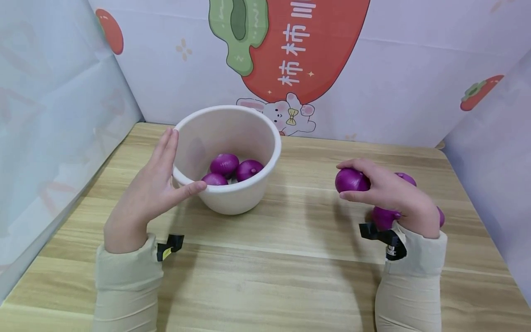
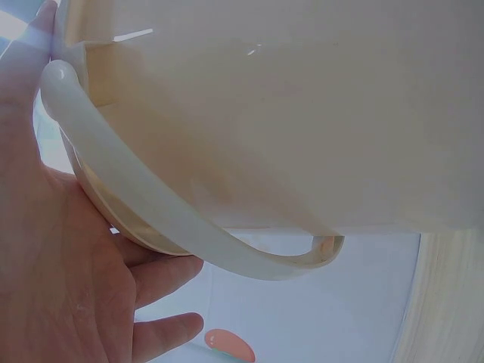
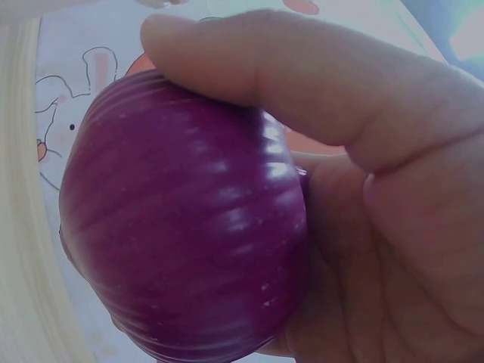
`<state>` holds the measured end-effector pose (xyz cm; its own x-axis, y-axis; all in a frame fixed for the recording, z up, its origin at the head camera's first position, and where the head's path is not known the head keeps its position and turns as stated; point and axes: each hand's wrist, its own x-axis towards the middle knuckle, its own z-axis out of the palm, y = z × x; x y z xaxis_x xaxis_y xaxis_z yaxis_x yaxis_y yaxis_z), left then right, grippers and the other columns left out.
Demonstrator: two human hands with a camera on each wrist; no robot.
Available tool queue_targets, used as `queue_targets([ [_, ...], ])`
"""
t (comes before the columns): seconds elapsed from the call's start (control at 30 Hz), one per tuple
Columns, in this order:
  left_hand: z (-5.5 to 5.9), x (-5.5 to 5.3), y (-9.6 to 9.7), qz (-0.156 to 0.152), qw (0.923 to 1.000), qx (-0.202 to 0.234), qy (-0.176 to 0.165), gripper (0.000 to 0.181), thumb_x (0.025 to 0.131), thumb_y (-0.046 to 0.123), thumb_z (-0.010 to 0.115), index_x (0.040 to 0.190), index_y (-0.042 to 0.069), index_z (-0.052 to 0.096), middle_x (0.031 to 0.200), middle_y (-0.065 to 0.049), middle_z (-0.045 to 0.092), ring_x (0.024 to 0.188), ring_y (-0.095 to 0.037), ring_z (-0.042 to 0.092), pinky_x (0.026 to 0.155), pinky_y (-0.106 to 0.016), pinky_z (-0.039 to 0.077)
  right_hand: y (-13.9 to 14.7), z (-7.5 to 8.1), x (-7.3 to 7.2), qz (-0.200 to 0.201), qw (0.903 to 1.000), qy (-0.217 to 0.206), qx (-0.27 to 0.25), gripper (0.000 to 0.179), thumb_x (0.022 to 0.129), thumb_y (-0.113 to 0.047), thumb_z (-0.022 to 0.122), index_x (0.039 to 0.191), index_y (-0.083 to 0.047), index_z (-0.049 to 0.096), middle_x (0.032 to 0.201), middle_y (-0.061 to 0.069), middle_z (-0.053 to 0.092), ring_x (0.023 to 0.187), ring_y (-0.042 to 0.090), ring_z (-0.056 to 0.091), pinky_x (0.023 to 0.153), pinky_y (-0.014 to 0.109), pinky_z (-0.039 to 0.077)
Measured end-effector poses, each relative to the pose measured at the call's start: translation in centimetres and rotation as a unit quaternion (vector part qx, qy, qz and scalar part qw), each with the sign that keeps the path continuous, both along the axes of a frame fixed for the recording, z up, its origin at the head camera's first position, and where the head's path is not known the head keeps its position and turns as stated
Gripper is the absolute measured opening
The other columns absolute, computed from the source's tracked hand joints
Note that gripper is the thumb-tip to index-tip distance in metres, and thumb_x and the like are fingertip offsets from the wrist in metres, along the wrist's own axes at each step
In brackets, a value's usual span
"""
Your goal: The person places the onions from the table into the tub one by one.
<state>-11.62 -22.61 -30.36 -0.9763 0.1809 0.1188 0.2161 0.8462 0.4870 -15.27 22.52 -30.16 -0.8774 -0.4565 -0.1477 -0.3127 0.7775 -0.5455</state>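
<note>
A red onion [image 1: 352, 180] is in my right hand [image 1: 387, 189], thumb on the near side and fingers on the far side. It is held above the table. In the right wrist view the purple, ribbed onion [image 3: 185, 219] fills much of the picture. My left hand [image 1: 151, 184] touches the rim of a white bucket [image 1: 232, 203], its fingers straight along the left side and the thumb at the front rim. Inside the bucket lie three red onions [image 1: 224, 164]. The left wrist view shows the bucket's handle [image 2: 159, 197] hanging beside the palm.
More red onions [image 1: 383, 217] lie on the wooden table [image 1: 265, 286] under and behind the right hand, partly hidden by it. A printed white backdrop [image 1: 394, 83] stands along the table's back edge, with pale sheets at both sides.
</note>
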Motion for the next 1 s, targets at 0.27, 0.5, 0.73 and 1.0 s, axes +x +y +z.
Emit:
queue_targets([
  [0.27, 0.1, 0.0, 0.0, -0.001, 1.0000, 0.000, 0.002, 0.112, 0.085, 0.061, 0.066, 0.160, 0.020, -0.007, 0.168, 0.004, -0.008, 0.157, -0.026, 0.002, 0.112, -0.072, 0.026, -0.5, 0.7, 0.5, -0.002, 0.9999, 0.012, 0.008, 0.064, 0.089, -0.038, 0.074, 0.143, -0.020, 0.046, 0.141, 0.013, 0.050, 0.116, 0.035, 0.057, 0.086, 0.052, 0.053],
  [0.5, 0.1, 0.1, 0.0, -0.004, 1.0000, 0.001, -0.002, 0.111, 0.086, 0.059, 0.066, 0.160, 0.019, -0.007, 0.168, 0.005, -0.009, 0.157, -0.025, 0.001, 0.114, -0.071, 0.025, -0.8, 1.3, 1.1, -0.010, 0.9997, 0.016, 0.013, 0.066, 0.088, -0.039, 0.075, 0.144, -0.023, 0.045, 0.143, 0.011, 0.048, 0.116, 0.036, 0.056, 0.083, 0.054, 0.054],
  [0.73, 0.1, 0.0, 0.0, -0.003, 1.0000, -0.001, -0.002, 0.111, 0.086, 0.061, 0.065, 0.160, 0.019, -0.007, 0.168, 0.006, -0.009, 0.157, -0.026, 0.002, 0.113, -0.071, 0.025, -1.0, 1.3, 1.4, 0.002, 0.9991, 0.041, 0.003, 0.065, 0.088, -0.037, 0.075, 0.144, -0.022, 0.046, 0.143, 0.011, 0.049, 0.119, 0.035, 0.054, 0.085, 0.056, 0.053],
  [1.0, 0.1, 0.0, 0.0, 0.001, 1.0000, -0.002, -0.005, 0.112, 0.085, 0.061, 0.066, 0.160, 0.020, -0.007, 0.168, 0.005, -0.009, 0.156, -0.029, 0.004, 0.111, -0.073, 0.026, -1.5, 1.6, 1.7, 0.022, 0.9971, 0.072, -0.007, 0.064, 0.087, -0.035, 0.076, 0.143, -0.021, 0.048, 0.139, 0.010, 0.051, 0.117, 0.032, 0.055, 0.086, 0.053, 0.053],
])
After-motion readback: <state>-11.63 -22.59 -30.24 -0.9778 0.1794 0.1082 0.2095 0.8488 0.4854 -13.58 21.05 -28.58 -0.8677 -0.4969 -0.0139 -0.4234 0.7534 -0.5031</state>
